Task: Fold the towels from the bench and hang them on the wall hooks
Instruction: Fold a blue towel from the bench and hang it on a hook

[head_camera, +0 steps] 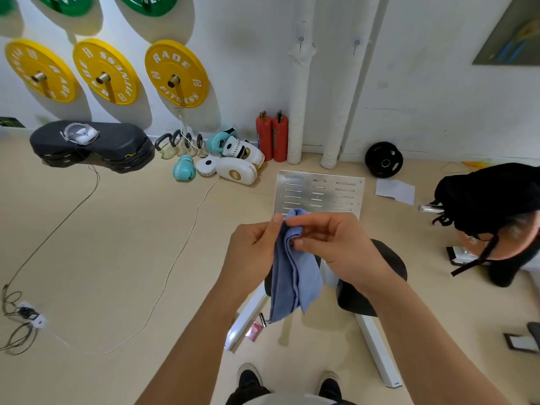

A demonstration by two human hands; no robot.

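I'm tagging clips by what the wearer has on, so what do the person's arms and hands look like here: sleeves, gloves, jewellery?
Both forearms are bare up to the frame's bottom edge; no sleeves show. The left hand and right hand wear no gloves, and no rings, watch or wristbands are visible. Fingernails are short and unpainted.

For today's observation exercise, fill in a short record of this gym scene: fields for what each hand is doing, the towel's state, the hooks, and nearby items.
left hand: left hand pinches the top of the blue towel
right hand: right hand pinches the same top edge
towel state: folded lengthwise, hanging down between the hands
wall hooks: two wall hooks above, both bare
nearby: two red fire extinguishers by the wall; yellow weight plates mounted on the wall
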